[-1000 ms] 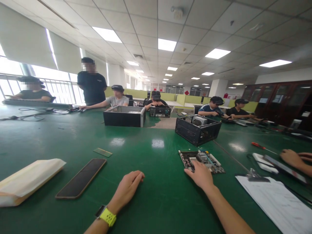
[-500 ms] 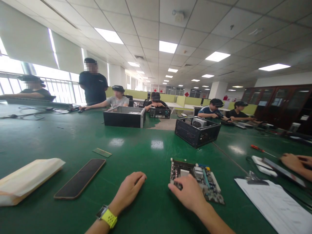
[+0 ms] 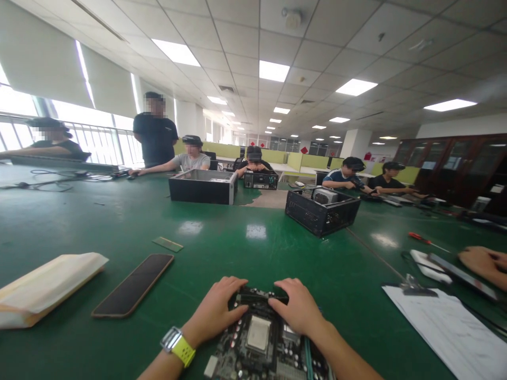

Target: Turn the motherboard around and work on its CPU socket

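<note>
A computer motherboard point(image 3: 259, 343) lies flat on the green table point(image 3: 245, 253) right in front of me, its silver processor cover in the middle. My left hand point(image 3: 216, 311), with a yellow-strapped watch on the wrist, rests on the board's far left edge with fingers curled over it. My right hand point(image 3: 299, 309) grips the far right edge the same way. Both sets of fingertips meet at a black strip along the board's far edge.
A dark phone point(image 3: 132, 285) and a pale envelope point(image 3: 43, 287) lie to my left. A clipboard with papers point(image 3: 451, 327) sits at right, beside another person's hand point(image 3: 481, 261) and a red screwdriver point(image 3: 425, 240). Two open computer cases point(image 3: 320, 211) stand farther back; several people sit around.
My right hand dragged the motherboard from the middle right of the table to just in front of me. My left hand moved off the table onto the board's edge.
</note>
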`<control>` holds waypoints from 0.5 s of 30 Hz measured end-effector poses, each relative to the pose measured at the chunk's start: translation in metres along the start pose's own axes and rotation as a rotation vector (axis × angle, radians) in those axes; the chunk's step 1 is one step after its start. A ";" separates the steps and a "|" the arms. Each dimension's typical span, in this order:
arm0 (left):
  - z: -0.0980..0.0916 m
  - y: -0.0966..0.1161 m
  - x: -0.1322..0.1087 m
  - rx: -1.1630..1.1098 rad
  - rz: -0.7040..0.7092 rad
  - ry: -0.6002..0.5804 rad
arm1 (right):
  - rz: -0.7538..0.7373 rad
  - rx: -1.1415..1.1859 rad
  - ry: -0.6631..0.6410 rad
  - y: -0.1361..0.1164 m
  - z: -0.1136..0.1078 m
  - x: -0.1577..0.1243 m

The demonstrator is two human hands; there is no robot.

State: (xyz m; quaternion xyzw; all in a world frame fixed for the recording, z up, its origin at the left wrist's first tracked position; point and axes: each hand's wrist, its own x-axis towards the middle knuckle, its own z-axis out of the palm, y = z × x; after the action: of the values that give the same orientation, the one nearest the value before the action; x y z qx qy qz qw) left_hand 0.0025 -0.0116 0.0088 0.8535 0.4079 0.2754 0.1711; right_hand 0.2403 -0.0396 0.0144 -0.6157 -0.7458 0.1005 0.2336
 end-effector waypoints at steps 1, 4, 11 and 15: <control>-0.001 0.000 0.000 0.007 -0.008 0.001 | -0.002 -0.008 -0.013 0.002 0.001 0.001; -0.002 0.002 0.000 0.038 -0.032 0.001 | -0.028 -0.017 -0.035 0.005 -0.001 0.003; -0.004 0.003 0.000 0.033 -0.052 0.030 | -0.088 0.129 -0.021 0.019 -0.003 0.009; -0.004 0.003 0.001 -0.024 -0.049 0.062 | -0.129 0.193 0.042 0.018 -0.001 0.007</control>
State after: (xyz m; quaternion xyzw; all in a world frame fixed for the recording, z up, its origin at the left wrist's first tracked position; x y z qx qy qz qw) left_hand 0.0020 -0.0126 0.0138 0.8323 0.4304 0.3022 0.1752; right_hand 0.2556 -0.0288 0.0085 -0.5431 -0.7655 0.1437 0.3136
